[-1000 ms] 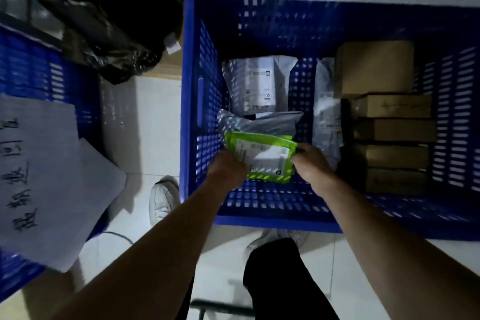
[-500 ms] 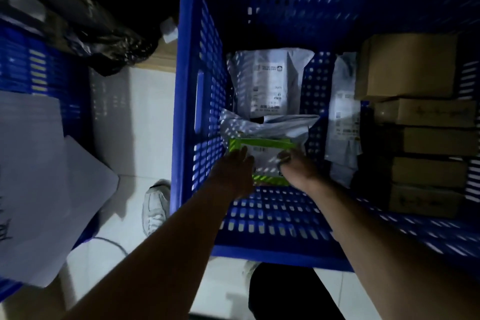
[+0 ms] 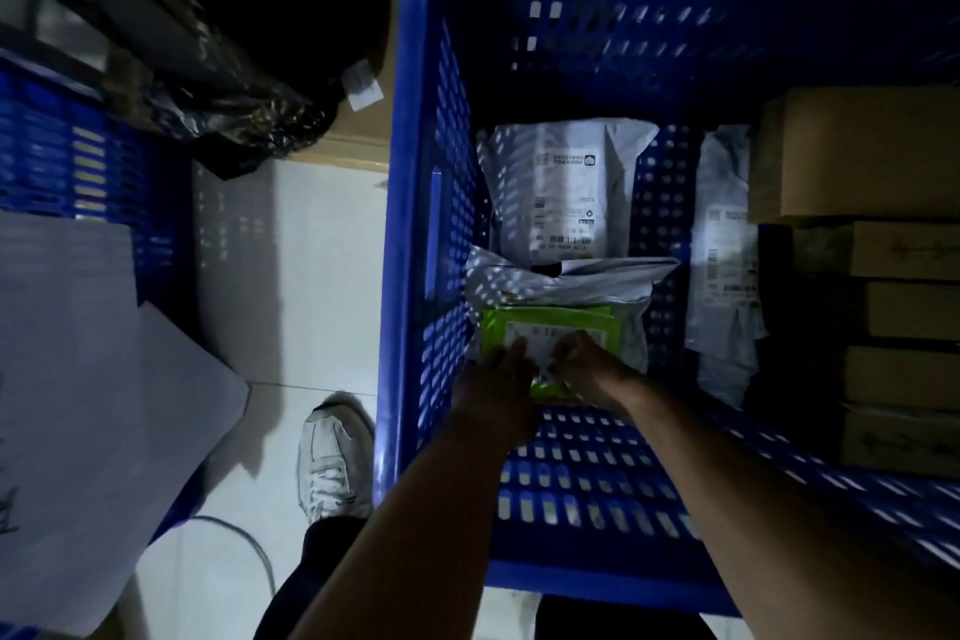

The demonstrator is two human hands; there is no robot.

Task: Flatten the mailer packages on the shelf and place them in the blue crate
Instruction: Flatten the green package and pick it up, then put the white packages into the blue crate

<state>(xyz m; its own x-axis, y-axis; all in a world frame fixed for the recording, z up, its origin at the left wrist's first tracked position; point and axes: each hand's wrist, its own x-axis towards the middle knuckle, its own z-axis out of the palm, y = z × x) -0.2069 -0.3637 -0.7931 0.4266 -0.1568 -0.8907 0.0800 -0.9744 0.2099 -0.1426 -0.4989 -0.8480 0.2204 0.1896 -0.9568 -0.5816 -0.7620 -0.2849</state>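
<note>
- Green mailer (image 3: 545,330): lies in the crate (image 3: 410,224), at frame centre, near the crate's left wall. Its far edge rests against a crumpled white mailer (image 3: 561,281). Its near edge is hidden under the hands.
- Left hand (image 3: 498,379): lies on the left half of the green mailer, fingers reaching forward over the label. It looks like a flat press rather than a grip.
- Right hand (image 3: 587,369): on the right half, just beside the left hand and nearly touching it. The fingers are bent at the label. Light is dim, so I cannot tell whether they pinch the film or push down.
- Handling, judged: thin plastic film with soft contents. Light and limp with no stiffness of its own, so it sags if lifted by one corner. The surface is glossy and likely slick under dry fingers.
- Not fragile by the look of it. Trapped air puffs it, so palm pressure from the middle outward should flatten it.
- Where to hold, judged: the two short edges, one hand each, which keeps it taut. For seating it, use flat palms on top. Avoid picking at the label.
- Risk, judged: it slides on the white mailer beneath, or springs back up when released.
- Progress, judged: this mailer is in the crate and the press-down is the step in hand.
- Also in the crate: a second white mailer (image 3: 566,192) further back, a third (image 3: 727,250) on edge to the right, and boxes (image 3: 857,156) stacked along the right side.
</note>
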